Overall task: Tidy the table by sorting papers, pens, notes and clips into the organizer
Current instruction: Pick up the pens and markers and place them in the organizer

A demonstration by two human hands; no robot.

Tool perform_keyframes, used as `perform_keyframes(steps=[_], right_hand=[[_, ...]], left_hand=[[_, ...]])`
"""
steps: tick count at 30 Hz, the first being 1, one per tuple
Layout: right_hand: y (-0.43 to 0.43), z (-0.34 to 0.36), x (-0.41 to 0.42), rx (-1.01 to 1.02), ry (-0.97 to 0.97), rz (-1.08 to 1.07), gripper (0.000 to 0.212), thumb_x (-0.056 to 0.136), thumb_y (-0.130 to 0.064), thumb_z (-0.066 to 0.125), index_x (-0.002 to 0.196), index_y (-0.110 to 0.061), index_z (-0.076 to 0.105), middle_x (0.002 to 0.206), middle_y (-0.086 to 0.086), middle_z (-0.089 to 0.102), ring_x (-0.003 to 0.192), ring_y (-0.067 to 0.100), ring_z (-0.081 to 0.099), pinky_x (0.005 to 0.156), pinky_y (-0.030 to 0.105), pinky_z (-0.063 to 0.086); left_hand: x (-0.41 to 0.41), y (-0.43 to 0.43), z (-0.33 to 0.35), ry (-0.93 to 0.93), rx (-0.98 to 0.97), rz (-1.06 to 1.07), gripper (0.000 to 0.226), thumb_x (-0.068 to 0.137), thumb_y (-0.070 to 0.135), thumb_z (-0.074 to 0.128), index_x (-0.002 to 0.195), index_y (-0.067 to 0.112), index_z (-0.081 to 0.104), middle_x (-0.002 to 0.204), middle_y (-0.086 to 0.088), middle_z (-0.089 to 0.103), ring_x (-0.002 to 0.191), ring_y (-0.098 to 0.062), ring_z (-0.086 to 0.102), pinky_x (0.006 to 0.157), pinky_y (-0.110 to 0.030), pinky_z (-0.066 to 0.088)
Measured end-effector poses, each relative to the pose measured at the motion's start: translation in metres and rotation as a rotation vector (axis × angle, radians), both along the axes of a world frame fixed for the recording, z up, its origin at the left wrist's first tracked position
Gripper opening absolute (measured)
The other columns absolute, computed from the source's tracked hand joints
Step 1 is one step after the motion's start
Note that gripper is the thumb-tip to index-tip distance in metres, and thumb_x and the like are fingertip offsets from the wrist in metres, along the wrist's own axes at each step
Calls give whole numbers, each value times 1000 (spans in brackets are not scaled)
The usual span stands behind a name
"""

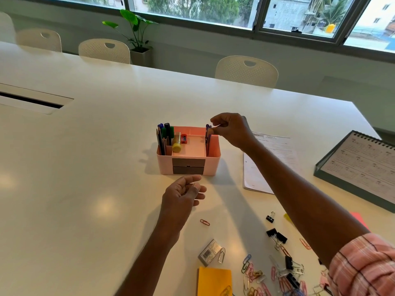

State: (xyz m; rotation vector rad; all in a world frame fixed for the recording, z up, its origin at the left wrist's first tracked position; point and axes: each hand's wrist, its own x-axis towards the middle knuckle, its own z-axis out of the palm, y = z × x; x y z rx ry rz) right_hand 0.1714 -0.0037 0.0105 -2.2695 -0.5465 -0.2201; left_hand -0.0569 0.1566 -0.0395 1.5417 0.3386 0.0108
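A pink organizer (213,155) stands mid-table, with pens (165,135) in its left compartment and more pens (207,135) in its right one. My right hand (233,130) hovers above the right compartment and pinches a small pale clip (217,126) between thumb and forefinger. My left hand (181,196) floats just in front of the organizer, fingers loosely curled, with nothing seen in it. A pile of coloured paper clips (277,274) and black binder clips (276,235) lies at the lower right. One red paper clip (204,222) lies alone. Orange sticky notes (214,282) sit near the front edge.
A yellow glue stick (177,144) and a red sharpener (183,138) sit in the organizer. Printed papers (271,159) lie right of it, with a desk calendar (363,167) beyond. A small grey box (209,252) lies near the clips. Chairs (245,70) line the far edge.
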Motion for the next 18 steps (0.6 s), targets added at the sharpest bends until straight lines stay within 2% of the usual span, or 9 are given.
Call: perform_keyframes(steps=[2,4,8,12,18], right_hand=[[-4,3,-5,-12,-19,-2,47,82,-28,89,121,-6,76,114,6,78,101,16,74,88,22,59],[-11,6,-13,-20,-27,-17,46,85,-32,86,122,-6,75,116,6,78,102,15,73,88,22,58],[-39,1,-44,-87,-62,-28,42,88,-32,84,121,-9,76,114,5,78,97,11,72,82,16,56],[-72,-9,-81,-74,-59,-90,36,86,-35,86,115,-14,79,105,-2,79,90,9,72,83,32,62],[-112,-26,-148,-27,40,-148,35,89,-35,83,119,-19,78,109,-6,78,95,2,72,86,33,63]], left_hand=[[0,-1,1,-3,1,-1,21,106,20,61,123,27,70,102,6,81,95,-13,77,81,-28,62],[0,-5,3,-8,3,-10,21,106,21,61,123,28,69,102,7,81,96,-13,77,81,-28,62],[0,-21,8,-31,3,-66,21,105,21,61,124,28,69,102,7,81,95,-12,77,81,-28,60],[3,-42,13,-49,10,-130,21,106,19,61,122,29,70,100,7,81,93,-12,77,85,-34,63],[7,-86,19,-54,57,-257,22,103,20,65,122,30,70,106,5,79,92,-12,77,90,-41,64]])
